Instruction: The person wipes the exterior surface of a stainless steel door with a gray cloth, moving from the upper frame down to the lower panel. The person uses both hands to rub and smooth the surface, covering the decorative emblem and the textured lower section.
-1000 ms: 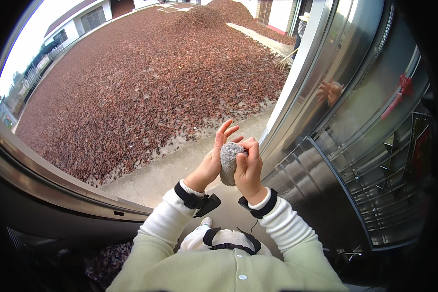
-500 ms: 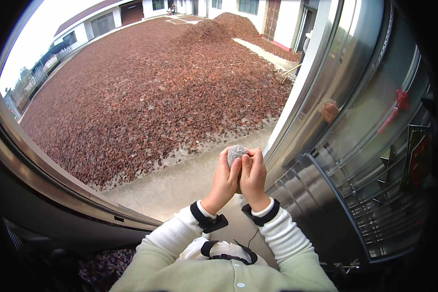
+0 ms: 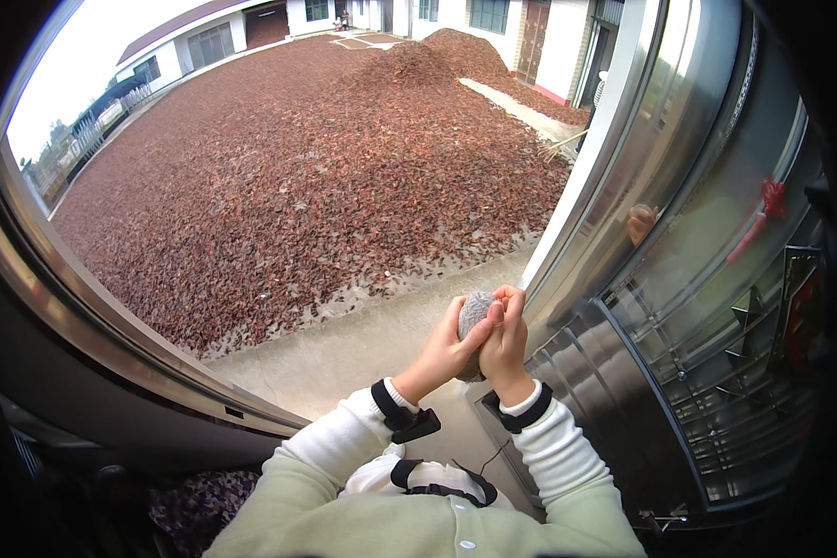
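Note:
Both hands are raised together in front of me around a grey fuzzy ball (image 3: 476, 308), which looks like wool or soft cloth; its exact kind I cannot make out. My left hand (image 3: 442, 350) wraps the ball's left side, its thumb reaching across the front toward the other hand. Pressed against the right side is my right hand (image 3: 505, 346), closed, with fingers and thumb bunched near the top. More grey surface shows below the left thumb. The fingers hide much of the ball. A black strap (image 3: 395, 405) circles each wrist over a white cuff.
I am at a doorway with a metal door (image 3: 623, 270) on the right. Reddish-brown dried pieces (image 3: 316, 205) cover the yard beyond a concrete strip (image 3: 316, 358). A heap (image 3: 456, 46) rises farther off, near white buildings. Someone is partly visible at the door's far edge.
Both hands have moved a little right and turned with the ball. The right thumb and fingers have shifted up near its top. The whole view has shifted slightly.

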Motion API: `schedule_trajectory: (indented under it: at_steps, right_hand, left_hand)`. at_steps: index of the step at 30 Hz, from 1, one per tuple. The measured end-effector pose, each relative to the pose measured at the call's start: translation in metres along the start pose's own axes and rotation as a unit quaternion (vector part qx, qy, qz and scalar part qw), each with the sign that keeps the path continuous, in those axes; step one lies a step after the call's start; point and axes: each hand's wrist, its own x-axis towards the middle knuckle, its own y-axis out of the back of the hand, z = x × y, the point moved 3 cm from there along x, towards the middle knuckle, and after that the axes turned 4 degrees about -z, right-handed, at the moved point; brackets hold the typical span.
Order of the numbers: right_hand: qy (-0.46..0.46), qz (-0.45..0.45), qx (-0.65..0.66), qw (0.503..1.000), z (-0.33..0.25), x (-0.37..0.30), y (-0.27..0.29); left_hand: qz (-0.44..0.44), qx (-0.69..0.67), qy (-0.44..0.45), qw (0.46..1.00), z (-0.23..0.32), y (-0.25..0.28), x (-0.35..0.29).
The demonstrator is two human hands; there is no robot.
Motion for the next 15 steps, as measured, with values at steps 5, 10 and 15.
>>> schedule_trajectory:
  at_steps: [5,10,15]
  right_hand:
    - [-0.003,0.007,0.019,1.000,0.005,0.000,-0.008]
    - [-0.079,0.013,-0.021,0.997,0.013,-0.007,-0.011]
    - [-0.087,0.044,-0.038,0.994,0.014,-0.010,-0.021]
  left_hand:
    - [0.052,-0.078,0.041,0.995,-0.006,0.001,-0.001]
    - [0.200,0.016,0.004,0.980,-0.009,-0.001,0.005]
    - [0.196,0.012,0.009,0.980,-0.008,-0.006,0.015]
